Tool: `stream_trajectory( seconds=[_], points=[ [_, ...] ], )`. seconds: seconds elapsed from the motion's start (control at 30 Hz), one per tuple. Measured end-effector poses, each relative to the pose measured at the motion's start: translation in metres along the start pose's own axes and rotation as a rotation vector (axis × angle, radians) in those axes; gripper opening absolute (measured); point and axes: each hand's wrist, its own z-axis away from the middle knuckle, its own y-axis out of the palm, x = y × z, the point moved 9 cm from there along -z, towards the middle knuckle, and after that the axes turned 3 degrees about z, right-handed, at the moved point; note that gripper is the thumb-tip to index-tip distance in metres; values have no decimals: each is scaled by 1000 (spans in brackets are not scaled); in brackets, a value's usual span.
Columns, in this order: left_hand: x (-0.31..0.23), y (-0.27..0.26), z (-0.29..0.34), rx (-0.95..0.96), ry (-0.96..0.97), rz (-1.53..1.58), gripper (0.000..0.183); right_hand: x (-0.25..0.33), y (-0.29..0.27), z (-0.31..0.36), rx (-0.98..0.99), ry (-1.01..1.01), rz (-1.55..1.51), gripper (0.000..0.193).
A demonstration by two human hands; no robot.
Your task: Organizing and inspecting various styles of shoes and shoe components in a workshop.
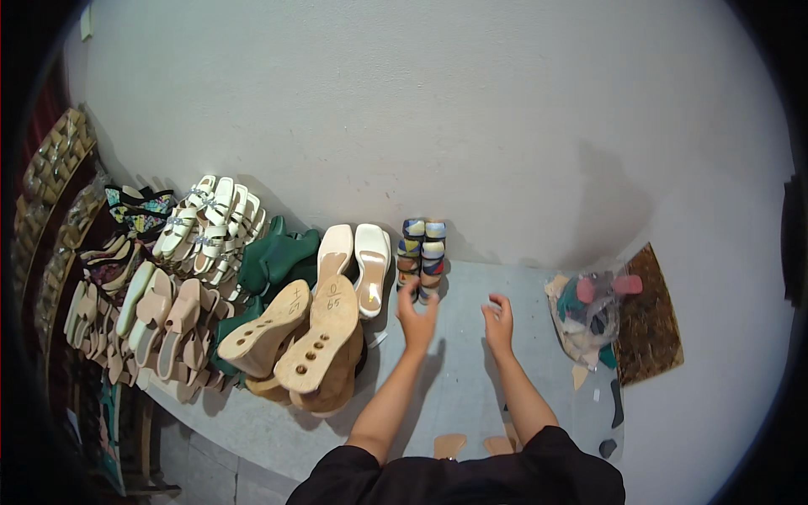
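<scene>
My left hand [417, 321] reaches over the table to the near end of two columns of short, multi-coloured patterned pieces [433, 251]. Its thumb and fingers are apart; whether they touch the nearest pieces I cannot tell. To the right, my right hand [498, 324] hovers over the pale table [461, 370] with its fingers curved and spread, holding nothing. Just left of the columns are a white square-toed shoe [371, 265] and a similar cream one [335, 252]. Two tan sole-shaped pieces [450, 445] lie close to my body, partly hidden by my dark clothing.
Wooden shoe lasts [318, 349] and green lasts [278, 259] stand at the left, beside white sandals [215, 215] and beige shoes [175, 316]. A clear plastic bag of scraps [589, 324] sits right, by a brown board [648, 324]. A wall [404, 118] rises behind.
</scene>
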Motion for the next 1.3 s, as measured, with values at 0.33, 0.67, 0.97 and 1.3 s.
stream_trajectory(
  seconds=[0.33, 0.67, 0.97, 1.3],
  points=[
    [-6, -49, 170, 793, -323, 1, 44, -46, -219, 171, -300, 191, 313, 20],
    [-17, -98, 313, 719, -515, -512, 68, -49, -220, 273, 129, 519, 675, 37],
    [-39, -103, 352, 602, -560, -918, 70, -51, -173, 332, 433, 365, 1049, 79],
    [-62, -112, 374, 533, -576, -933, 51, -57, -159, 347, 414, 211, 877, 61]
  ],
)
